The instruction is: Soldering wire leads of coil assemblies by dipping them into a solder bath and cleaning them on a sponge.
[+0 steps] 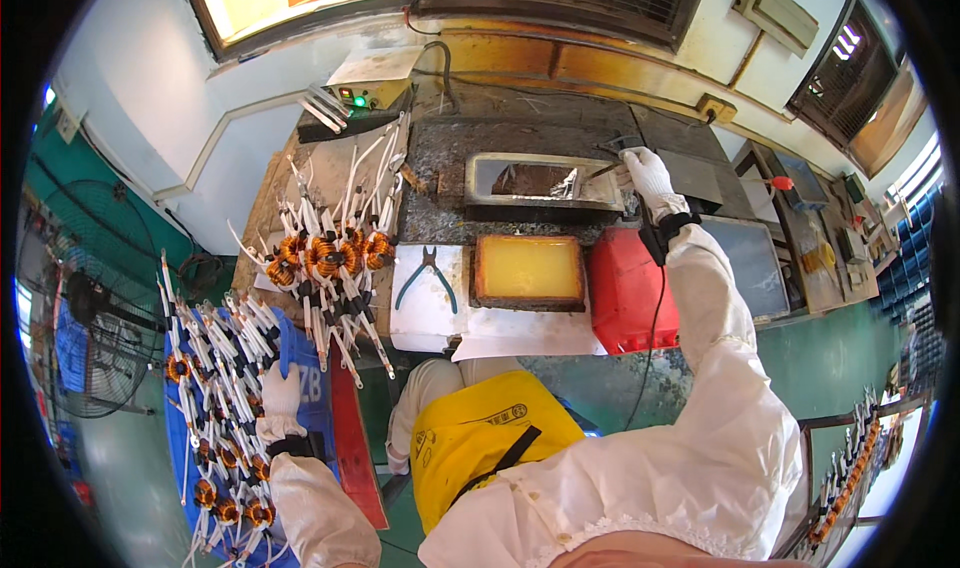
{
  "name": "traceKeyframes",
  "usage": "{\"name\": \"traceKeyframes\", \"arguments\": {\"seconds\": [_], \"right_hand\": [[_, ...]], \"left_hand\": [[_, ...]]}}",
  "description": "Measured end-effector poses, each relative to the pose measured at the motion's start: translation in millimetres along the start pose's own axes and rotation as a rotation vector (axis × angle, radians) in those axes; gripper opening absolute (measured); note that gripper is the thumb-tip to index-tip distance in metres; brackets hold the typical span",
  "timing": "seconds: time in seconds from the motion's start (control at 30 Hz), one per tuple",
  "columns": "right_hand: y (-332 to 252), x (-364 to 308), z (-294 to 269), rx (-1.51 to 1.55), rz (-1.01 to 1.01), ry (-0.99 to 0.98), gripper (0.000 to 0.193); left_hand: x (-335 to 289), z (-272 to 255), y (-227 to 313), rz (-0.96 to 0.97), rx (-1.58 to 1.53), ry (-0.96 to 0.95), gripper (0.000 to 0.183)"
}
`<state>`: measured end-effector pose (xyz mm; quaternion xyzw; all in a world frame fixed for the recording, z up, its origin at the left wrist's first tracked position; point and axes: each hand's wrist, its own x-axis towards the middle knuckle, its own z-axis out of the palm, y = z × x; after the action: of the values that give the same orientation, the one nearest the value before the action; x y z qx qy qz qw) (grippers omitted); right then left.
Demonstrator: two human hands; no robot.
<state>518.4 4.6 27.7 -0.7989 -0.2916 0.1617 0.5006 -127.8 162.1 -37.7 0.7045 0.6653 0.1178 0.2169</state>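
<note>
My right hand [648, 175], in a white glove, reaches to the far right edge of a metal solder pot [545, 181] and grips a thin metal tool [612, 167] whose tip points into the pot. My left hand [280, 393], also gloved, rests low at the left on a blue tray [312, 383] filled with several copper coils [215, 383] that have white sleeved leads. Whether the left fingers grip a coil is unclear. A second pile of copper coils [325, 253] lies on the bench.
A yellow flux tray [528, 270] sits in front of the pot, teal-handled pliers [428, 276] on white paper to its left, a red box [627, 288] to its right. A control box with a green light [370, 86] stands behind. A fan [85, 308] is at left.
</note>
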Motion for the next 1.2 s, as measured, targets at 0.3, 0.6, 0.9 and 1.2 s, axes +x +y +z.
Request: {"name": "traceKeyframes", "arguments": {"seconds": [0.3,0.6,0.9,1.2], "right_hand": [[7.6,7.7,-19.8,0.159,-0.085,0.092,0.028],[3.8,16.2,0.4,0.306,-0.139,0.088,0.028],[15.1,22.8,9.1,0.183,-0.148,0.138,0.032],[14.3,16.0,9.3,-0.213,-0.196,0.199,0.032]], "left_hand": [[-3.7,-2.8,9.8,-0.019,0.056,0.009,0.032],[-6.6,-5.2,11.9,-0.016,-0.004,0.005,0.03],[2.3,3.5,-6.9,0.035,-0.013,0.008,0.031],[1.4,0.4,2.2,0.002,0.042,0.014,0.033]]}}
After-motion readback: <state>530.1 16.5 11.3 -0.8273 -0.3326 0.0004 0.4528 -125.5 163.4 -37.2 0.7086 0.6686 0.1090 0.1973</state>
